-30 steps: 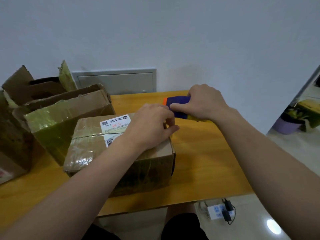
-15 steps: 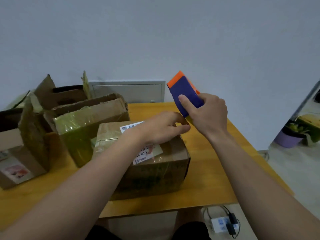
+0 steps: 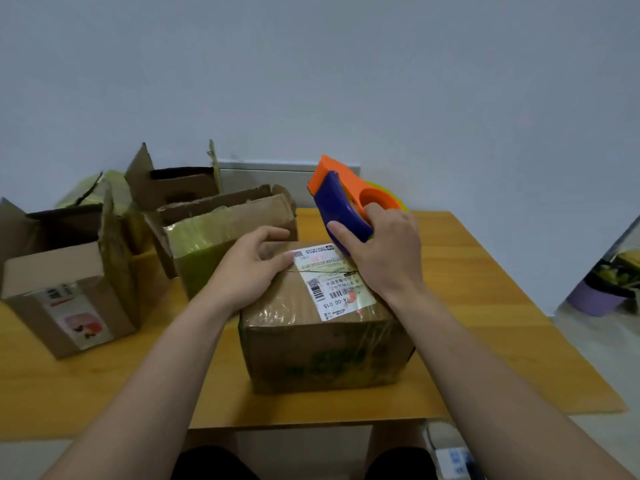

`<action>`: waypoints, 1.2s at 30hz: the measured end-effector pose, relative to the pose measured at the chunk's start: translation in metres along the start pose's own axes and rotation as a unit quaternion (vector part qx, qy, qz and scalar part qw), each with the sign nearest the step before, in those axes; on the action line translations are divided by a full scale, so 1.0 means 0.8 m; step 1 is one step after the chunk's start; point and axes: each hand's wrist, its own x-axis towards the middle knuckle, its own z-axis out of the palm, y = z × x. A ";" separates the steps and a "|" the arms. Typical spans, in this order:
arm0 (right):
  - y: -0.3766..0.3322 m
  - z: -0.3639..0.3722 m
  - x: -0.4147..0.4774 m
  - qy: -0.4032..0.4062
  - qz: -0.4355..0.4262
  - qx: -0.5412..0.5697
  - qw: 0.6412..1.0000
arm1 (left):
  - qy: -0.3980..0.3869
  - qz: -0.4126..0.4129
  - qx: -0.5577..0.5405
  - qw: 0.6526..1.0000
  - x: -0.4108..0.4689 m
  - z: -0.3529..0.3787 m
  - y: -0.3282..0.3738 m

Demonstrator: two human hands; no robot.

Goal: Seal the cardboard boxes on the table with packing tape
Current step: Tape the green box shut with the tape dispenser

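Gripping a blue and orange tape dispenser (image 3: 341,202), the person's right hand (image 3: 384,258) holds it tilted over the far right corner of a closed cardboard box (image 3: 322,348). This box sits near the front edge of a wooden table (image 3: 485,306). The dispenser's lower end is hidden behind the hand, and only a yellow-green rim of the tape roll shows past the orange hub. Whether a strip of tape reaches the box cannot be made out.

The left hand (image 3: 249,268) rests on the far left part of the box top, holding nothing. Its fingers are loosely bent, with the tips touching the edge of a white shipping label (image 3: 332,285). Most of the label's print is too small to read.

Just behind and left of the closed box stands an open box wrapped in greenish tape (image 3: 214,244). Farther left is another open box with a picture sticker (image 3: 69,289), and a third open box (image 3: 173,185) stands behind those, partly blocked by them.

Well to the right of the closed box, on the floor, a purple plant pot (image 3: 599,299) is cut off at the frame's edge. Below the box, a white power strip (image 3: 453,462) is cropped at the bottom.
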 end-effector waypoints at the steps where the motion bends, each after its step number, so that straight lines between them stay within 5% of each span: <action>1: 0.001 0.001 0.000 0.006 0.000 -0.001 1.000 | 0.001 0.003 -0.073 0.997 -0.006 0.000 -0.010; 4: 0.001 0.005 0.001 -0.008 0.004 -0.015 1.000 | 0.001 -0.009 -0.264 0.965 -0.018 0.003 -0.025; 7: 0.000 0.005 0.002 -0.015 0.006 -0.016 1.000 | -0.017 -0.011 -0.235 0.972 -0.016 0.001 -0.022; 10: -0.003 0.002 0.001 -0.003 0.009 -0.006 1.000 | -0.021 0.030 0.003 0.999 -0.005 -0.006 -0.005; 13: -0.004 -0.002 -0.002 0.018 0.008 0.011 1.000 | -0.040 0.128 0.279 0.951 -0.003 0.012 0.021; 17: -0.003 -0.005 -0.002 0.023 0.014 0.026 0.999 | -0.146 0.116 0.416 0.890 -0.010 0.045 0.031; 21: -0.003 -0.007 0.001 0.016 0.026 0.046 0.998 | -0.161 0.110 0.443 0.875 -0.008 0.040 0.047; 25: 0.005 -0.029 0.013 0.091 0.120 0.205 0.967 | -0.187 0.265 0.395 0.859 -0.001 0.071 0.084; 29: 0.019 -0.055 0.025 0.140 0.169 0.251 0.943 | -0.273 0.317 0.367 0.831 0.011 0.114 0.106; 36: 0.036 -0.081 0.032 0.125 0.205 0.296 0.925 | -0.218 0.349 0.423 0.807 0.013 0.146 0.110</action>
